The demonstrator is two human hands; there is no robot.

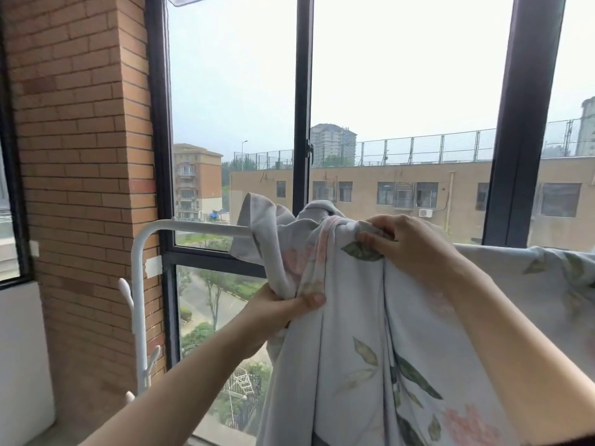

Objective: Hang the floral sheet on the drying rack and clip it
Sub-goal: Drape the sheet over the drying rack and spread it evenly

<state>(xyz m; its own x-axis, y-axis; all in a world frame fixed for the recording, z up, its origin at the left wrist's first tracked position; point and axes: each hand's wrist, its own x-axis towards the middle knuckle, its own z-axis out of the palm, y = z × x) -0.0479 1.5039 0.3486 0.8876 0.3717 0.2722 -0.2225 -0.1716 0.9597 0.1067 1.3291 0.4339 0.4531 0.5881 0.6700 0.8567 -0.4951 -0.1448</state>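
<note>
Bunching over drying rack (193, 227), floral sheet (354, 317) blocks window (302, 91).

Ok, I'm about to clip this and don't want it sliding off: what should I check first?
1. Sheet over the rack bar: ok, it drapes over.
2. Sheet spread along the bar: not ok, bunched by the right hand.
3. Left hand hold: ok, it grips a bunch below the bar.
4. Right hand hold: ok, it grips fabric at the bar.
5. Clip ready: cannot tell, none in view.
6. Free hand for clipping: not ok, both hold the sheet.
</note>
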